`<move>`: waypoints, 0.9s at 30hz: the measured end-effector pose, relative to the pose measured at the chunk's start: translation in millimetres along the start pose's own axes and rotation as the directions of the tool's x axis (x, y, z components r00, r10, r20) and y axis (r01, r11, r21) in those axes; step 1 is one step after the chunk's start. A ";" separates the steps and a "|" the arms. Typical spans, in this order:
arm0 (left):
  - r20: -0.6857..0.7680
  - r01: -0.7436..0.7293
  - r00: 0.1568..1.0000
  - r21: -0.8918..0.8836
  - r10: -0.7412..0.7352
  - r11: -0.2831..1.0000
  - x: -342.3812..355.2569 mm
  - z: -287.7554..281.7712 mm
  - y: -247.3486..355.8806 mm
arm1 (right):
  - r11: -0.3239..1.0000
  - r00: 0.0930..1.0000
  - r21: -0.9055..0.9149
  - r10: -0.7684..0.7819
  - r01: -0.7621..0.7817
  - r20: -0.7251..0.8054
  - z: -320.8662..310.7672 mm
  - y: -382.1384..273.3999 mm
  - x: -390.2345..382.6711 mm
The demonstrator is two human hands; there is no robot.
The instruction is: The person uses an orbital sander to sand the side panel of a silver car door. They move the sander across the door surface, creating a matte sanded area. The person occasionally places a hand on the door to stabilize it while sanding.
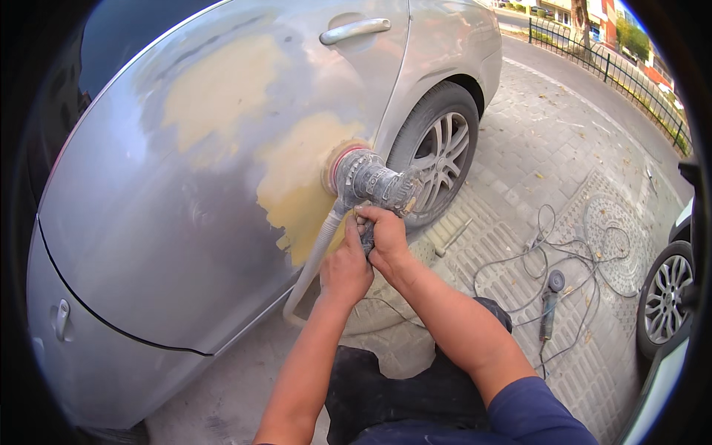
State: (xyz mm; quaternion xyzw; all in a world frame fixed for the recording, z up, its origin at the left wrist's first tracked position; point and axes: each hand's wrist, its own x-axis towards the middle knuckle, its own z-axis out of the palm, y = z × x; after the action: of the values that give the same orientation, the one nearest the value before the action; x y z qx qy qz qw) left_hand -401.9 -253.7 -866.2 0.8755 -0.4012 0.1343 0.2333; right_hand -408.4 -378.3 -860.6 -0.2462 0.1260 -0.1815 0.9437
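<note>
A dusty grey sander [371, 178] with a round red-edged pad rests its face against the silver car door [200, 259]. Both my hands are wrapped close together round its handle, below the body. My left hand [346, 265] is closed on the lower left side, beside the ribbed dust hose [315, 256]. My right hand [387, 239] grips from the right, fingers curled over the handle. Under the pad lies a yellowish patch of body filler [304, 211]. A second filler patch [219, 89] spreads to the upper left, with dull grey sanded areas around it.
The car's wheel [445, 144] stands just right of the sander. On the paving lie an angle grinder [549, 308], tangled black cords [586, 256] and a pale stick-like piece [454, 237]. Another car's wheel [665, 297] is at the right edge. The hose hangs down left of my arms.
</note>
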 end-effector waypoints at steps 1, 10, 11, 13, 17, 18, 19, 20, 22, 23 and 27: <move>0.044 0.061 0.997 0.022 -0.062 0.998 -5.5 -1.9 0.2 | 1.000 1.000 -0.013 0.006 -0.006 -0.004 0.1 3.4 -3.5; 0.080 0.168 0.982 0.074 -0.174 0.983 -43.3 -27.7 -7.7 | 0.999 0.997 -0.051 -0.012 0.016 0.074 12.1 42.6 -28.1; 0.108 0.174 0.977 0.089 -0.184 0.981 -32.9 -25.0 -6.7 | 0.999 0.998 -0.022 -0.026 0.027 0.052 10.8 38.2 -22.0; 0.124 0.146 0.980 0.104 -0.158 0.984 -14.5 -18.4 -4.3 | 0.999 0.999 0.024 -0.031 0.031 -0.009 4.4 25.6 -8.4; 0.101 0.071 0.992 0.082 -0.079 0.994 -7.0 -9.0 -6.9 | 0.998 1.000 0.059 -0.011 0.012 -0.009 -5.5 19.2 2.7; 0.107 0.076 0.991 0.088 -0.085 0.993 -13.2 -10.8 -9.8 | 0.996 0.999 0.089 0.029 -0.027 -0.024 -5.7 24.5 -0.4; 0.128 0.100 0.985 0.104 -0.113 0.990 -19.6 -13.4 -13.4 | 0.995 0.998 0.084 0.059 -0.057 -0.023 -5.1 32.6 -6.3; 0.115 0.107 0.986 0.108 -0.119 0.988 -30.4 -17.7 -16.4 | 0.994 0.996 0.074 0.081 -0.078 -0.034 -3.4 43.8 -15.3; 0.140 0.176 0.971 0.140 -0.195 0.974 -51.3 -29.3 -20.9 | 0.990 0.992 0.073 0.124 -0.124 -0.003 2.0 62.5 -29.1; 0.116 0.145 0.980 0.145 -0.162 0.979 -54.5 -33.9 -23.4 | 0.992 0.994 0.077 0.103 -0.104 0.019 3.8 67.0 -31.8; 0.133 0.120 0.980 0.179 -0.145 0.976 -43.6 -39.6 -22.9 | 0.991 0.994 0.089 0.100 -0.103 0.039 5.2 64.1 -25.3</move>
State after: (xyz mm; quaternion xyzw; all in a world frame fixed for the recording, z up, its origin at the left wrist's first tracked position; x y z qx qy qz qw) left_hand -414.3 -192.3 -857.6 0.9245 -0.3450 0.0881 0.1361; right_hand -411.5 -313.8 -885.1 -0.1993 0.1139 -0.1348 0.9639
